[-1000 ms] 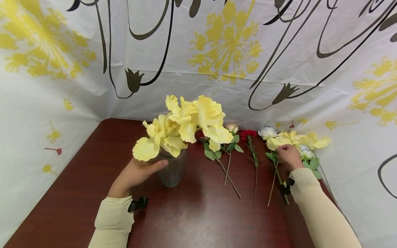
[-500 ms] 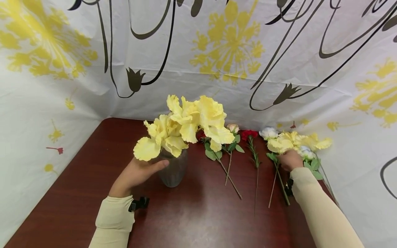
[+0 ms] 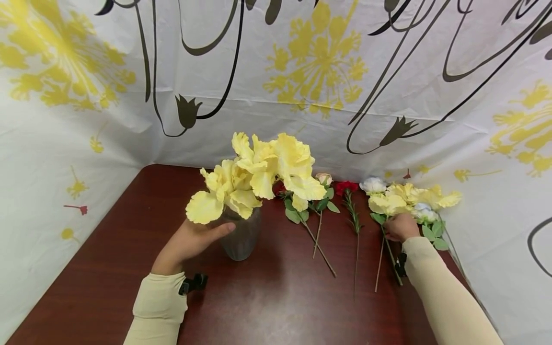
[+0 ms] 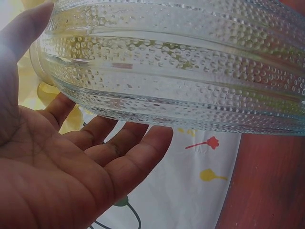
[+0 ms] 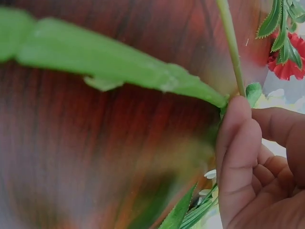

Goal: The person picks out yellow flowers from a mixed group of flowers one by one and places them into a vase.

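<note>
A ribbed, bumpy clear glass vase stands on the table, bearing large ruffled yellow irises. My left hand holds its upper side, thumb on one side and fingers on the other, as the left wrist view shows around the glass. At the right, my right hand pinches at flower stems just below yellow blooms. In the right wrist view a thick green stem and a thinner stem meet at its fingertips; I cannot tell which one is gripped.
Between the hands lie a red carnation and a pale pink rose with leafy stems, plus a red bloom partly behind the irises. White flowers lie by the right hand. A patterned white cloth hangs behind the dark red table.
My right hand has moved from the yellow petals down to the stems beneath them, and the thin stem's lower end has shifted slightly. My left hand stays at the vase.
</note>
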`<state>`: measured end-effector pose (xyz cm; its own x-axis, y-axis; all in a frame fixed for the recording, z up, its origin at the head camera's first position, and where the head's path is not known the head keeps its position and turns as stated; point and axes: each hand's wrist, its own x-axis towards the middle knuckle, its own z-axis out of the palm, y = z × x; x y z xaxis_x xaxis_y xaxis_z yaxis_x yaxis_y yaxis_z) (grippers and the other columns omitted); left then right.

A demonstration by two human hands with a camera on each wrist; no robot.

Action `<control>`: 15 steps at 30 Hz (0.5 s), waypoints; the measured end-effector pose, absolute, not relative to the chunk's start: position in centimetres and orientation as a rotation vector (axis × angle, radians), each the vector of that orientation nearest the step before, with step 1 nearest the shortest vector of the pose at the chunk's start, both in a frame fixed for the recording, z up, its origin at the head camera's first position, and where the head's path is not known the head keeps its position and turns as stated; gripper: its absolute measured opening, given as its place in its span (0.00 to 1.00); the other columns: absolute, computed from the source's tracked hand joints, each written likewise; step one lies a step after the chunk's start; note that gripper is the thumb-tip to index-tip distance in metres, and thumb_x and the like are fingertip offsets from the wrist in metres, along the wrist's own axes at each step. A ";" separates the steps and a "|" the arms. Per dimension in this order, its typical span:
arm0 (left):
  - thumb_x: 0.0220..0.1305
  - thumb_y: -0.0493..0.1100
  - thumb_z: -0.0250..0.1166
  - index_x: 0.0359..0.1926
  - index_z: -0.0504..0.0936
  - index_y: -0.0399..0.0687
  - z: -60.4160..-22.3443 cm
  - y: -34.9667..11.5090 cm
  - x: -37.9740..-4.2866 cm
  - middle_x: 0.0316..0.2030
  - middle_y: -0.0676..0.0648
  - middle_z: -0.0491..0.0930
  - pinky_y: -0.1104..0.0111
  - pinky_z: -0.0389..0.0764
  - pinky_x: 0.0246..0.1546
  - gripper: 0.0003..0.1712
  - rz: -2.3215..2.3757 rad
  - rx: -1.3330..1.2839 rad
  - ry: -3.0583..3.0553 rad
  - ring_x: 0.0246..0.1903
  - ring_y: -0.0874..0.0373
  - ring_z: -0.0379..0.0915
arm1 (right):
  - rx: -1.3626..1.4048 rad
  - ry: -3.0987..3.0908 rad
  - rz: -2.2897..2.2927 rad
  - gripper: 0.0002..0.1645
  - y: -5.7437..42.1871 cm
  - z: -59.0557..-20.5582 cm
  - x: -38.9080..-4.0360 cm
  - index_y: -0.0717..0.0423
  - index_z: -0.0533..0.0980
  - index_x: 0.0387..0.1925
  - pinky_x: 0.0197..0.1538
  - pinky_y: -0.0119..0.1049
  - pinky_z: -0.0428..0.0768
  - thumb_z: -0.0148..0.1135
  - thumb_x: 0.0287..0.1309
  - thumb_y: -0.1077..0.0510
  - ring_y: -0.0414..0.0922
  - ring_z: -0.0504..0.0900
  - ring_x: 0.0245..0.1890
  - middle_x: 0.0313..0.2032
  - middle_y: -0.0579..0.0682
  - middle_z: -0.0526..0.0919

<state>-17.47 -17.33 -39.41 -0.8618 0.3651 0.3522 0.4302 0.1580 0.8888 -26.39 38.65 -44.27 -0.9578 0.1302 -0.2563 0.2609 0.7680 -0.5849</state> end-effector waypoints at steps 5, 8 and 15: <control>0.63 0.38 0.71 0.76 0.52 0.65 -39.3 -17.3 -17.4 0.73 0.57 0.56 0.69 0.63 0.65 0.50 -1.823 -0.824 -2.341 0.72 0.58 0.50 | 0.231 2.812 -0.933 0.23 38.5 -44.0 -26.2 0.50 0.65 0.11 0.25 0.42 0.76 0.49 0.62 0.62 0.49 0.80 0.17 0.13 0.50 0.78; 0.63 0.37 0.71 0.76 0.53 0.66 -39.3 -17.3 -17.5 0.72 0.57 0.57 0.69 0.63 0.65 0.49 -1.828 -0.854 -2.324 0.72 0.58 0.51 | 0.199 2.835 -0.915 0.22 38.5 -43.6 -26.3 0.49 0.64 0.11 0.25 0.41 0.72 0.47 0.61 0.63 0.50 0.78 0.16 0.12 0.49 0.76; 0.63 0.38 0.71 0.76 0.53 0.66 -39.2 -17.2 -17.4 0.73 0.58 0.57 0.69 0.63 0.65 0.49 -1.836 -0.846 -2.331 0.72 0.59 0.51 | 0.147 2.832 -0.959 0.19 37.9 -42.1 -26.2 0.51 0.63 0.15 0.23 0.40 0.69 0.45 0.62 0.64 0.45 0.68 0.14 0.12 0.46 0.68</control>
